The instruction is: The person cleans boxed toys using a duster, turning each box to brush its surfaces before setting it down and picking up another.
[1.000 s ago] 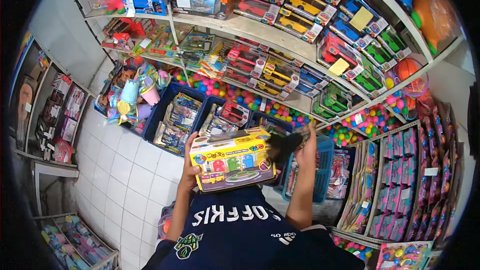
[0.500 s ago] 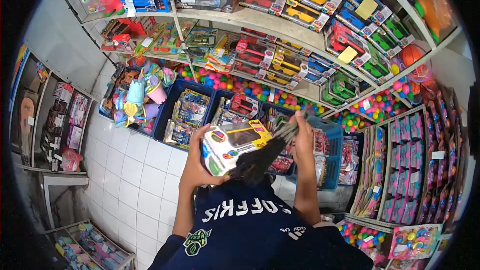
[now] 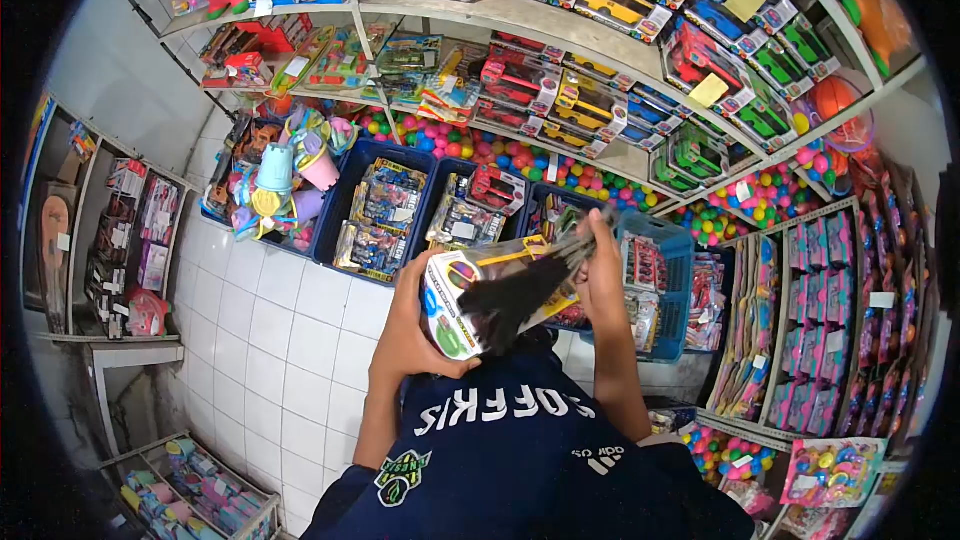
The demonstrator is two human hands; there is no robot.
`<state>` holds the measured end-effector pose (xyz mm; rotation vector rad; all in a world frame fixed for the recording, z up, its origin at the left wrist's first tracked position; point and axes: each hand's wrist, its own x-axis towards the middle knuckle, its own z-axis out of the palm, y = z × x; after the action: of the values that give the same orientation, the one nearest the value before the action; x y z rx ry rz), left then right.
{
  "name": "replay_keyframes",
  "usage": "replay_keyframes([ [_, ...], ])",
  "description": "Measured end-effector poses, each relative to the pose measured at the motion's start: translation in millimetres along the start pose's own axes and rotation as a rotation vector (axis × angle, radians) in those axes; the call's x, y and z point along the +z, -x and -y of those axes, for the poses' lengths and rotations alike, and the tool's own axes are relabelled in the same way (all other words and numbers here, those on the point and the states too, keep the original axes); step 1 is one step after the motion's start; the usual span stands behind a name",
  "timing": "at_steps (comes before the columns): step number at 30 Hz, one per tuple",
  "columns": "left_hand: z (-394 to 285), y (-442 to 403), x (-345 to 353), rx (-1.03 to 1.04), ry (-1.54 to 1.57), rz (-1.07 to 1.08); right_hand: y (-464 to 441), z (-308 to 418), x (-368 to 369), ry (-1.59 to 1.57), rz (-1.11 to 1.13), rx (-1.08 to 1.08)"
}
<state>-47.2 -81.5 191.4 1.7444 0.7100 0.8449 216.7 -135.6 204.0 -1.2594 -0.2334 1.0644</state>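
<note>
My left hand is wrapped round the end of a boxed toy car, a white and yellow carton with a clear window. The box is held tilted in front of my chest. My right hand grips a duster by its narrow greyish end. Its dark bristles hang down to the left and lie across the box's front, hiding part of the window.
Shelves ahead carry rows of boxed toy cars. Below stand blue crates of packaged toys, colourful plastic balls and sand buckets. Packaged toys hang at right. White floor tiles lie at left.
The box has shifted slightly right and turned more towards the duster. The duster's bristles have swept up and left over the box's face. My view has shifted slightly.
</note>
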Motion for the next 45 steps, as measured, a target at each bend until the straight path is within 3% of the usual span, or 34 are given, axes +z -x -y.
replay_keyframes([
  [4,-8,-11,6,0.083,-0.045,0.063,-5,4,13,-0.001,-0.031,-0.126],
  [14,-12,-9,9,0.036,-0.045,0.132,7,-4,-3,-0.069,-0.030,-0.093],
  [19,-6,-6,7,0.008,-0.007,0.142,12,-10,-2,0.098,0.156,-0.055],
  [22,-13,-6,11,-0.012,0.011,0.161,5,-11,7,0.008,-0.028,-0.059],
  [23,-7,-5,12,0.083,-0.072,0.174,2,-14,-3,0.035,0.008,-0.039],
  [29,-7,-4,13,0.012,0.046,0.216,14,-16,-12,0.095,0.022,-0.069],
  [33,-7,-2,18,-0.044,0.018,0.232,16,-14,-24,0.068,-0.148,-0.003],
  [36,-14,-2,18,-0.031,-0.003,0.253,19,-21,-38,0.159,0.007,-0.009],
  [41,-5,1,32,-0.083,0.098,0.260,-5,-40,-72,-0.010,-0.304,-0.058],
  [45,0,-2,33,-0.061,0.137,0.275,9,-41,-100,0.018,-0.229,0.063],
])
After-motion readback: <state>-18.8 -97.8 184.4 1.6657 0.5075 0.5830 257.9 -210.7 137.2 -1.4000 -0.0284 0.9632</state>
